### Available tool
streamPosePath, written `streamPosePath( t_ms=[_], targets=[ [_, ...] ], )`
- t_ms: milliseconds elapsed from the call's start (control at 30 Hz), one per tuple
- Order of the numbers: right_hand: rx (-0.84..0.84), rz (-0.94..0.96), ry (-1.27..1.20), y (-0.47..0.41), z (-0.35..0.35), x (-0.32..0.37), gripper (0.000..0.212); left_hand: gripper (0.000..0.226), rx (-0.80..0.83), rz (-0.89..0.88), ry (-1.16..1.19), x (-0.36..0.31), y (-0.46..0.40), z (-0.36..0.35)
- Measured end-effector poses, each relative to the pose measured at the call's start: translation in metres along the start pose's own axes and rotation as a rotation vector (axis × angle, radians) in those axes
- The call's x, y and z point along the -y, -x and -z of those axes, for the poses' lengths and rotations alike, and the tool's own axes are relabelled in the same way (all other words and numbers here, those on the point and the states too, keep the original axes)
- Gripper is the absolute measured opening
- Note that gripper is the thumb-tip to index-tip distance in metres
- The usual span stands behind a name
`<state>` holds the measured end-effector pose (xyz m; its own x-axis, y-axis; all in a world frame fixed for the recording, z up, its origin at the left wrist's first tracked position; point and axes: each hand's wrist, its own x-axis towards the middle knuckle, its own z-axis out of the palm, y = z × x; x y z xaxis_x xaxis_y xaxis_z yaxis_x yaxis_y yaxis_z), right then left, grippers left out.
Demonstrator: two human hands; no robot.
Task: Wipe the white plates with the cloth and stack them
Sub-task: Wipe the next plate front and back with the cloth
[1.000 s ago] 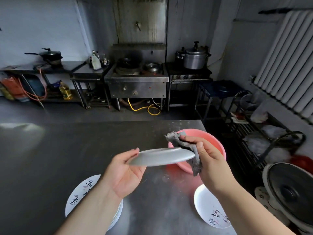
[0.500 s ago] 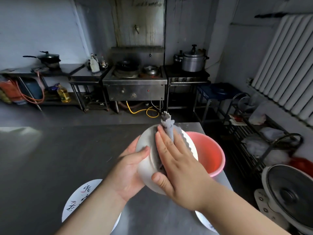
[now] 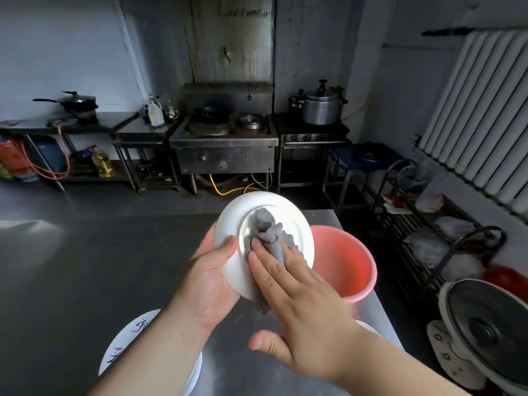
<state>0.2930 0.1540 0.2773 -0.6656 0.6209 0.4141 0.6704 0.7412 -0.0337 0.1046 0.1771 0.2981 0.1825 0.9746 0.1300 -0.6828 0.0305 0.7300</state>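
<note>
A white plate (image 3: 237, 221) is tilted up with its underside facing me. My left hand (image 3: 208, 275) grips its left rim, thumb across the edge. My right hand (image 3: 297, 307) lies flat with straight fingers and presses a grey cloth (image 3: 270, 232) against the plate's base ring. A stack of white plates with dark writing (image 3: 125, 344) sits on the steel table at lower left, partly hidden by my left forearm. The rim of another plate (image 3: 368, 328) peeks out behind my right wrist.
A pink basin (image 3: 345, 258) stands on the steel table (image 3: 71, 275) just right of the held plate, near the table's right edge. A wire rack (image 3: 428, 230) and a fan (image 3: 485, 332) stand to the right. Stoves and pots line the far wall.
The plate went from level to tilted up with its underside toward me and rose. My right hand changed from pinching the cloth at the rim to pressing it flat on the base.
</note>
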Motion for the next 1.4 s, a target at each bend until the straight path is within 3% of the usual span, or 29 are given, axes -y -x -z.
streamPosePath(
  t_ms=[200,367,533,667,767,900,1100,1167,1333,1400],
  targets=[
    [-0.011,-0.179,0.006,-0.022,0.022,-0.035,0.094,0.045,0.04,0.028,-0.041,0.005,0.0,-0.007],
    [-0.012,-0.047,0.016,-0.002,-0.001,-0.006,0.1,0.047,-0.023,-0.003,-0.034,0.001,-0.002,-0.003],
    [-0.025,-0.145,-0.01,-0.019,0.021,-0.026,0.095,0.047,-0.008,-0.023,-0.046,-0.003,0.002,-0.004],
    [-0.064,-0.058,-0.027,-0.004,-0.002,0.008,0.1,0.047,-0.038,-0.059,-0.023,-0.016,0.003,-0.001],
    [-0.063,-0.077,-0.02,-0.005,0.003,-0.003,0.097,0.05,-0.066,-0.041,-0.031,-0.017,0.005,0.001],
    [-0.026,-0.189,-0.122,-0.034,0.036,-0.027,0.093,0.05,0.067,0.06,-0.096,-0.012,0.011,-0.004],
    [-0.123,0.046,-0.087,-0.059,0.048,-0.013,0.076,0.053,0.176,0.114,-0.168,-0.005,0.021,-0.013],
    [-0.171,0.004,-0.117,-0.053,0.048,-0.018,0.074,0.053,0.179,0.082,-0.171,-0.01,0.025,-0.009],
    [-0.131,-0.357,-0.357,-0.032,0.03,-0.007,0.081,0.053,0.102,0.069,-0.156,-0.022,0.029,0.006],
    [-0.07,-0.29,-0.27,-0.041,0.032,0.001,0.087,0.052,0.145,0.135,-0.149,-0.018,0.033,0.004]
  ],
)
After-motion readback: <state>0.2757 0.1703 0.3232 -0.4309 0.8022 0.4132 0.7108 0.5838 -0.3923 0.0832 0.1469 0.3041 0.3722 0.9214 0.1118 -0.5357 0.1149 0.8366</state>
